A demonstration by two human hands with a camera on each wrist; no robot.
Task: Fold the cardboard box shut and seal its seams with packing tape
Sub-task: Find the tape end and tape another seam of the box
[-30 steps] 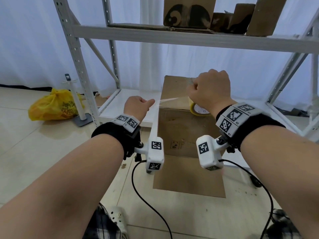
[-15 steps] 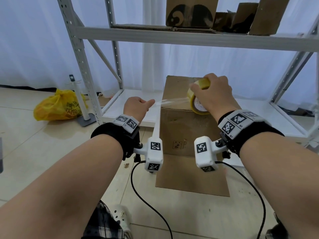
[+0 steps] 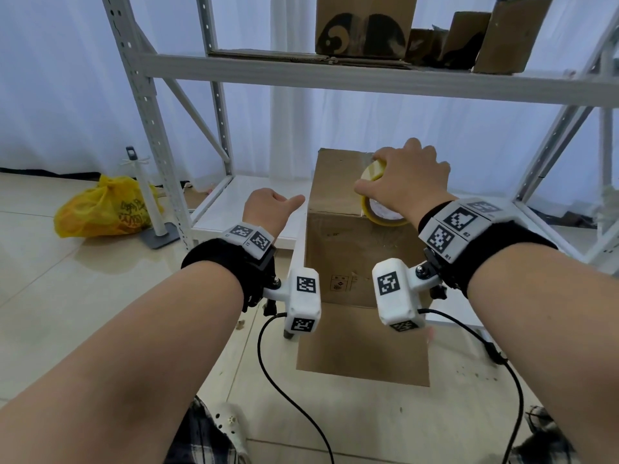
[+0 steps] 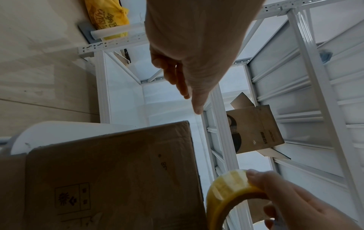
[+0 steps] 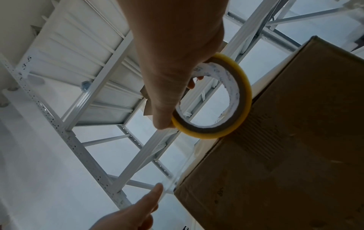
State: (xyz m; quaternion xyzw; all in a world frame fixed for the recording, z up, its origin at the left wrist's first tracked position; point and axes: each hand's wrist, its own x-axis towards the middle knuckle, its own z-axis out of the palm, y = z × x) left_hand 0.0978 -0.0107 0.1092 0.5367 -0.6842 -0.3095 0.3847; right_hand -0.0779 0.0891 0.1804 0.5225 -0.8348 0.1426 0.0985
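Our right hand (image 3: pixel 412 179) has brought the roll (image 3: pixel 385 217) down onto the box (image 3: pixel 348 256) top, at its 5 o'clock edge, fingers wrapped round it. Left hand (image 3: pixel 268 209) stays at 9 o'clock, fingers curled, thumb pinching the clear strip (image 5: pixel 177 171). One box, one roll, two hands. Yellow bag (image 3: pixel 104 209) far at 9 o'clock. The rack (image 3: pixel 335 75) overhead carries more cardboard (image 3: pixel 365 25).

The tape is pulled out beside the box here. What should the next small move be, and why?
Probably bring the left hand in to press the tape strip onto the left side of the cardboard box. The strip hangs in the air off that edge, apparently pinched at the left thumb, while the right hand holds the tape roll at the box top.
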